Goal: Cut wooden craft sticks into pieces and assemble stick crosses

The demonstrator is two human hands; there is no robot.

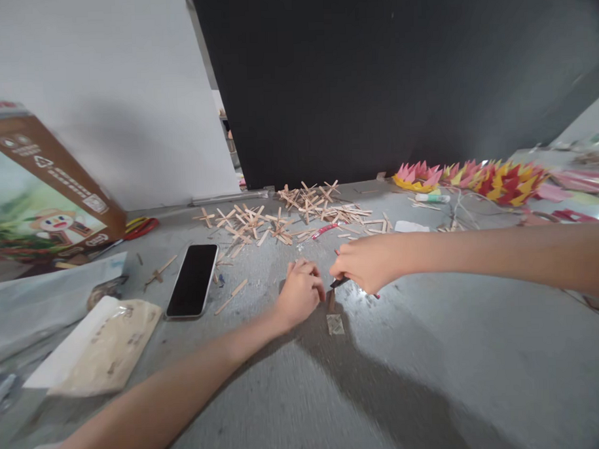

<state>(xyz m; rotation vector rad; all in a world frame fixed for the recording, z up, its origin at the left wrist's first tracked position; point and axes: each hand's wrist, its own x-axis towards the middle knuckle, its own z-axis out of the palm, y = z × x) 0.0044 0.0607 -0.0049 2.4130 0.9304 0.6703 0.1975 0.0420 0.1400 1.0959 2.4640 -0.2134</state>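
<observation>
A: How's the cut w/ the cutter (341, 281) best done, judging by this?
B: I'd say keep the stick (331, 300) flat on the table (432, 364), fingertips back from the blade, light strokes vs. one hard push. The view's blurry, so go slow.
A: Left hand (302, 291)?
B: Curled nearly closed, fingertips down on the table right by the stick's top end. Looks like it's pinning the stick, but can't tell for sure; fingers hide the contact.
A: Right hand (364, 263)?
B: Fisted tight around the cutter, dark tip poking out toward the left hand, just above the stick.
A: Where's the stick exactly?
B: Mid-table, btw the two hands, upright in view, w/ a small clear scrap (335, 324) just below it.
A: Other stuff?
B: Phone (192, 280) left of the hands, stick crosses (289, 218) piled behind, paper flowers (474, 176) far right, box (43, 194) far left.
</observation>
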